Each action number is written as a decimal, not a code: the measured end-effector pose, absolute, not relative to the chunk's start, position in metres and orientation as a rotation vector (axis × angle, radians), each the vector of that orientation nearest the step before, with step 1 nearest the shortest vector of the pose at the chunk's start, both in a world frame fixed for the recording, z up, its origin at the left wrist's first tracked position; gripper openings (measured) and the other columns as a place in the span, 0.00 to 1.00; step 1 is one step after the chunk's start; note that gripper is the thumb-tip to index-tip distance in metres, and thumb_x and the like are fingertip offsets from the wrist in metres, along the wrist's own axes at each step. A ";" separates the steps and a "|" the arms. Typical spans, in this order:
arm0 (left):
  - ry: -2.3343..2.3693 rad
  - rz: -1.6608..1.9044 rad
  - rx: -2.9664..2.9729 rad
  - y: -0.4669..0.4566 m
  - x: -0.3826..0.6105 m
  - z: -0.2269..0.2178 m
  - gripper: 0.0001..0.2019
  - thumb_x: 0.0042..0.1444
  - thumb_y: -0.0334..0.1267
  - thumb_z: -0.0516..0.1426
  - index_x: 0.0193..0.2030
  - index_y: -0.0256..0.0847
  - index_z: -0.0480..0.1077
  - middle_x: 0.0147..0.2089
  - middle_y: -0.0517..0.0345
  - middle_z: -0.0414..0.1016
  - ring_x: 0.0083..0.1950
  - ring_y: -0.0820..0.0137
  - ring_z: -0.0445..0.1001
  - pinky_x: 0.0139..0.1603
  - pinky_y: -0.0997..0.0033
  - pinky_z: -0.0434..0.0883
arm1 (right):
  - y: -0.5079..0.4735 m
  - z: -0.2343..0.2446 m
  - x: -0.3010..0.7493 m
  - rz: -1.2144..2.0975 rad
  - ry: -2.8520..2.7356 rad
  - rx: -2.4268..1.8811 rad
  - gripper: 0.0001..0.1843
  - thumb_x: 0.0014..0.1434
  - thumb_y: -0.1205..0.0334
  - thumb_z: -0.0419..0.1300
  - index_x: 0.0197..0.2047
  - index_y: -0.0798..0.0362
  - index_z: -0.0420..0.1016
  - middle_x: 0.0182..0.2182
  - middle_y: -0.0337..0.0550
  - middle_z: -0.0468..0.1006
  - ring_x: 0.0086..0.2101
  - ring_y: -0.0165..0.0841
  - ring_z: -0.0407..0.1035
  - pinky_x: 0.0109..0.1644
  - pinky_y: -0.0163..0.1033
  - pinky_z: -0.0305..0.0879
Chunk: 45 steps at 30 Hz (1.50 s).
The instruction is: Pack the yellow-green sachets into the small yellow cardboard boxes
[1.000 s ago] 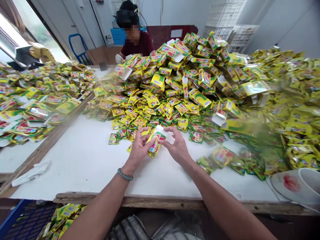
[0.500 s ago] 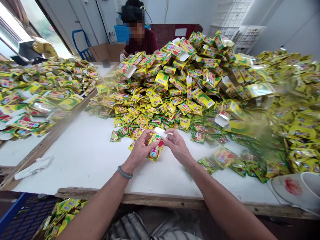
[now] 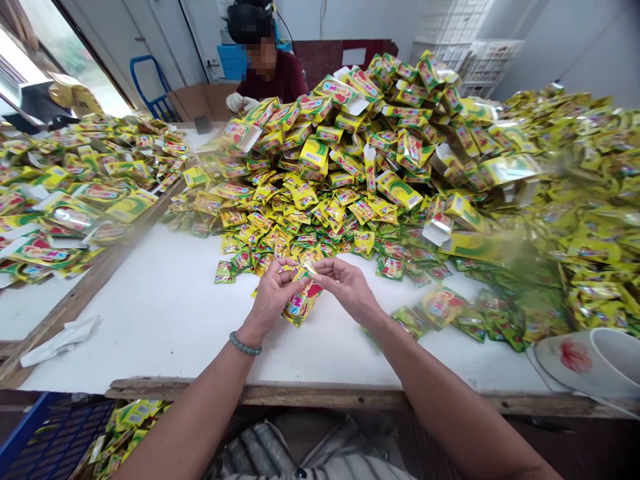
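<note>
From the head camera, the left hand (image 3: pixel 273 293) and the right hand (image 3: pixel 347 287) meet over the white table (image 3: pixel 165 313), just in front of the near edge of the pile; between them is a small yellow carton (image 3: pixel 300 303), tilted, its lower end hanging clear below the left palm. The left hand's fingers curl closed round the carton's upper part and hide most of it; the right hand's thumb and forefinger pinch together at its top end, the other fingers loosely bent. Whether the top flap is folded in cannot be made out, as the fingertips cover it; the print shows only red patches and part of a letter.

A beaded bracelet (image 3: pixel 244 345) sits on the left wrist; both forearms are cut off by the lower frame edge.

The heap of yellow cartons and sachets (image 3: pixel 380 167) fills the far table; its right side is smeared with blur, so single pieces there cannot be told apart. A second heap (image 3: pixel 75 193) lies on the neighbouring table at left, partly cut off.

Behind the heap sits another person (image 3: pixel 280 77), visible only from the chest up, one gloved hand (image 3: pixel 235 101) showing. A white bowl with a red mark (image 3: pixel 595 363) is cropped at the right edge; a blue crate (image 3: pixel 35 433) below the table shows only a corner.
</note>
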<state>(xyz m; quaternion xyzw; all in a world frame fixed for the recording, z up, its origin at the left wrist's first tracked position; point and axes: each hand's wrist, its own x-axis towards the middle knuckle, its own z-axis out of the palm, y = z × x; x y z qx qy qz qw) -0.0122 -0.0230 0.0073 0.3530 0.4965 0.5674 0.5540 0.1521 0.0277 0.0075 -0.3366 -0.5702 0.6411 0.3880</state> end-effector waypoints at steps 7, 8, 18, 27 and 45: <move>1.141 1.255 0.846 -0.026 -0.016 0.010 0.28 0.44 0.43 0.72 0.45 0.42 0.62 0.29 0.62 0.79 0.26 0.70 0.77 0.28 0.73 0.73 | 0.026 0.017 0.159 1.703 -1.485 -0.769 0.16 0.55 0.46 0.67 0.37 0.51 0.83 0.37 0.41 0.81 0.40 0.35 0.72 0.48 0.41 0.66; 1.137 1.248 0.846 -0.026 -0.016 0.010 0.28 0.43 0.43 0.72 0.45 0.42 0.62 0.29 0.62 0.80 0.26 0.70 0.77 0.28 0.73 0.73 | 0.025 0.018 0.159 1.632 -1.538 -0.786 0.15 0.56 0.47 0.66 0.35 0.50 0.83 0.36 0.41 0.81 0.40 0.35 0.72 0.47 0.41 0.66; 1.227 1.281 0.847 -0.023 -0.013 0.008 0.28 0.40 0.43 0.73 0.45 0.39 0.67 0.26 0.64 0.77 0.25 0.71 0.76 0.28 0.73 0.71 | 0.025 0.007 0.150 1.722 -1.258 -0.983 0.21 0.42 0.46 0.75 0.33 0.54 0.83 0.28 0.40 0.81 0.29 0.31 0.71 0.37 0.39 0.67; 1.237 1.275 1.010 -0.026 -0.016 0.007 0.24 0.46 0.46 0.70 0.46 0.36 0.73 0.28 0.60 0.78 0.28 0.72 0.76 0.30 0.74 0.71 | 0.032 0.007 0.161 1.619 -1.486 -1.004 0.15 0.47 0.51 0.72 0.34 0.52 0.86 0.30 0.42 0.83 0.32 0.35 0.73 0.41 0.41 0.67; 1.185 1.403 0.785 -0.021 -0.010 0.014 0.26 0.43 0.48 0.70 0.47 0.40 0.73 0.27 0.62 0.76 0.26 0.72 0.74 0.30 0.73 0.71 | 0.005 0.009 0.146 1.314 -1.705 -0.901 0.23 0.66 0.42 0.54 0.54 0.42 0.80 0.48 0.43 0.80 0.50 0.40 0.70 0.58 0.46 0.63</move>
